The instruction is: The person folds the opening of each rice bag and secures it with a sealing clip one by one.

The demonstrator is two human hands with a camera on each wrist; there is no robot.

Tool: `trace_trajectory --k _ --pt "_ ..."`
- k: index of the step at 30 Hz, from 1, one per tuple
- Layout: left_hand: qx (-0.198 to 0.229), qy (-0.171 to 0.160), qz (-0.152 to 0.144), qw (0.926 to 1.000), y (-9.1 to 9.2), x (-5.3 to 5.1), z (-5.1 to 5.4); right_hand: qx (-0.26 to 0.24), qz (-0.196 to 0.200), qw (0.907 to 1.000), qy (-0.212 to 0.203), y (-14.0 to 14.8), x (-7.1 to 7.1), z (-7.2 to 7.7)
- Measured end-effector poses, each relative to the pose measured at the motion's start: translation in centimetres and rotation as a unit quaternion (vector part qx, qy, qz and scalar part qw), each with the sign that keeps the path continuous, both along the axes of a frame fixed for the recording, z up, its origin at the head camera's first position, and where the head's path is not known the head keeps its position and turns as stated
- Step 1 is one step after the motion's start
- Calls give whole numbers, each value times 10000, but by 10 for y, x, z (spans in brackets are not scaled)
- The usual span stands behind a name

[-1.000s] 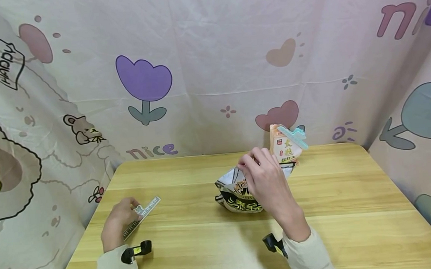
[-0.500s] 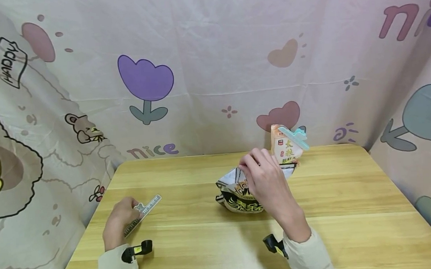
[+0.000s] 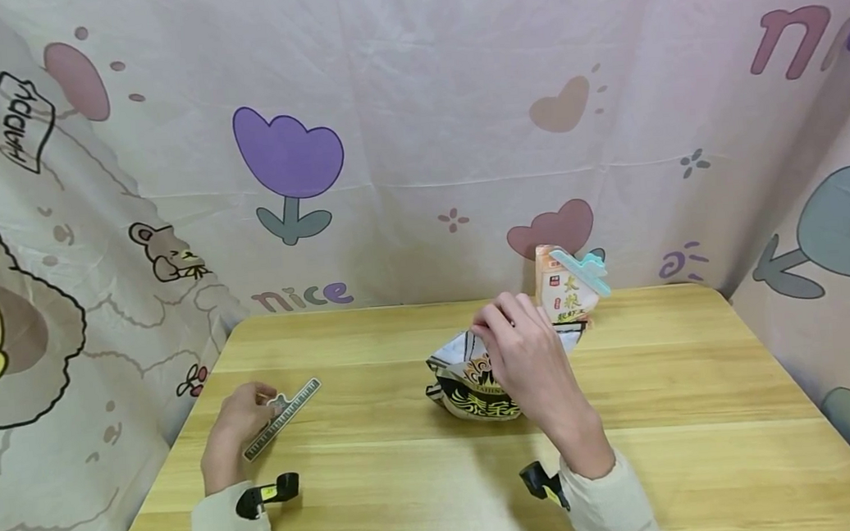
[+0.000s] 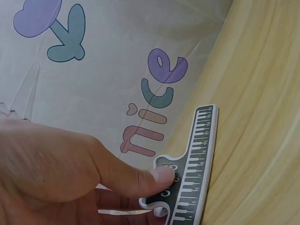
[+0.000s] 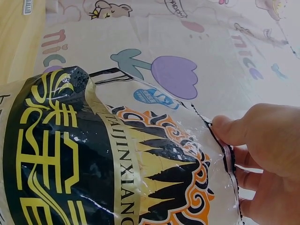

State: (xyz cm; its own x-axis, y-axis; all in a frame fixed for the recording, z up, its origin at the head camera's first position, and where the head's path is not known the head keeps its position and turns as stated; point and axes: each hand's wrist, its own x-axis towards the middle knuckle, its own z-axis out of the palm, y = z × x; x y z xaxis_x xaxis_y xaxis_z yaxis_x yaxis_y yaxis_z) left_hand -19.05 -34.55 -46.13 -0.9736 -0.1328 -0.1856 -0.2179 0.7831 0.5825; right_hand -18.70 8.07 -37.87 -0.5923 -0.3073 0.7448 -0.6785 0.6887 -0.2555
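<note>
My left hand (image 3: 231,434) pinches a sealing clip (image 3: 293,413) printed with piano keys and ruler marks, near the table's left side. The left wrist view shows my thumb (image 4: 161,178) on the clip's dark grip tab, fingers behind it. My right hand (image 3: 531,361) grips the top edge of a food bag (image 3: 475,402) standing around the table's middle. The bag is black, gold and white, with gold characters and an orange flame pattern. In the right wrist view, thumb and fingers lie on either side of its upper edge (image 5: 225,150); the bag's far side is hidden.
Behind the black bag, near the table's back edge, stands a smaller white and orange bag (image 3: 554,293) with a turquoise clip (image 3: 584,272) across its top. A printed curtain (image 3: 416,134) hangs behind the wooden table (image 3: 382,499) and along its sides.
My left hand has tilted the clip, so more of its keyboard-printed face shows and it sits slightly higher. The right hand and the black bag have stayed nearly still.
</note>
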Motion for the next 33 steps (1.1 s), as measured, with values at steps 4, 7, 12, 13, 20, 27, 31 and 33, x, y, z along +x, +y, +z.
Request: trace_trajectory --k 4,7,12,13,20,27,31,33 --pt "47 -17 -53 10000 0 -1 0 -5 2 10000 11 0 0 0" --pt "119 34 -62 9999 0 -1 -1 -16 11 10000 31 1 0 0" --pt "148 249 -86 9995 3 -1 0 -35 10 10000 24 1 -1 -1" --pt "152 292 -85 9994 3 -1 0 -37 9 10000 16 1 -1 -1" --pt "184 501 10 9986 7 -2 -1 -34 22 10000 -31 1 0 0" --pt "306 500 2 9983 10 -3 3 -58 65 10000 3 0 -1 0" --pt "354 595 -10 9976 12 -3 5 -60 67 10000 -38 0 0 0" --pt "343 675 -31 9971 13 -3 5 -53 63 9999 -71 0 0 0"
